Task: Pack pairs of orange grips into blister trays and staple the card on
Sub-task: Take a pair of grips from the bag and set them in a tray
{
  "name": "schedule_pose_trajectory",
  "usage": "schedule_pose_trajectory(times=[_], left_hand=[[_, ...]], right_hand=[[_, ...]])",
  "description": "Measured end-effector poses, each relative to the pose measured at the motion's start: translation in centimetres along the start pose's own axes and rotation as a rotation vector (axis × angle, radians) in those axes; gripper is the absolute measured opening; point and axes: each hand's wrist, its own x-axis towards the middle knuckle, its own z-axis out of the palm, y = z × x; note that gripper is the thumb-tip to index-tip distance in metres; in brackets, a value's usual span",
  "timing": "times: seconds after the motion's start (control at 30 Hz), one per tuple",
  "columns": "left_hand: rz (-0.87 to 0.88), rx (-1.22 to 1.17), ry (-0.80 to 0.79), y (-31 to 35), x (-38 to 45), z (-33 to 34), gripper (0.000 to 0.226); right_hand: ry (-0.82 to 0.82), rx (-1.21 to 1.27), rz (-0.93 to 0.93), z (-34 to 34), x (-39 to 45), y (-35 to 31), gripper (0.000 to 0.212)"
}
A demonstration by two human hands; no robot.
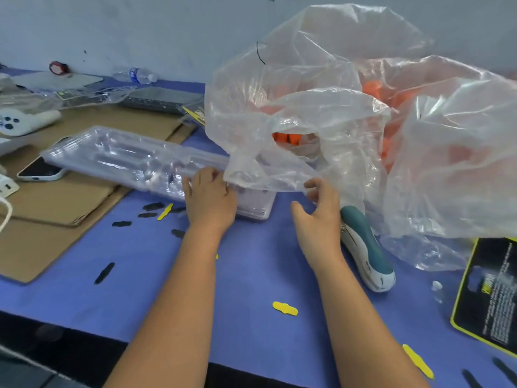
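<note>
I read this as the start of a pack: my left hand [209, 200] rests with fingers curled over the near end of the blister trays [134, 161], apparently to steady the stack or peel one off, while my right hand [317, 217] has thumb and fingers parted around the drooping lip of the plastic bag [321, 113], probably to open it; I cannot tell whether it actually pinches the film. The hands are apart, either side of the bag's lip. The orange grips [288, 139] are inside the bag, heaped at mixed angles, so they show no common direction. The trays lie flat on the blue worktop [251, 275], long axis running from far left toward my left hand. The stapler [366, 250] lies beside my right wrist, nose toward me, and a printed card [486, 292] waits at the right edge.
</note>
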Motion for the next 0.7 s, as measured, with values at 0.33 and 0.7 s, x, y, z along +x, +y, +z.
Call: schedule_pose_trajectory(times=[0.33, 0.7], left_hand=[[0.213, -0.080, -0.102, 0.2, -0.2, -2.2, 0.035], [0.123, -0.046, -0.106, 0.8, -0.4, -1.9, 0.051]], right_hand=[[-0.330, -0.030, -0.155, 0.4, -0.5, 0.6, 0.085], [-0.217, -0.380, -0.421, 1.1, -2.0, -1.1, 0.050]])
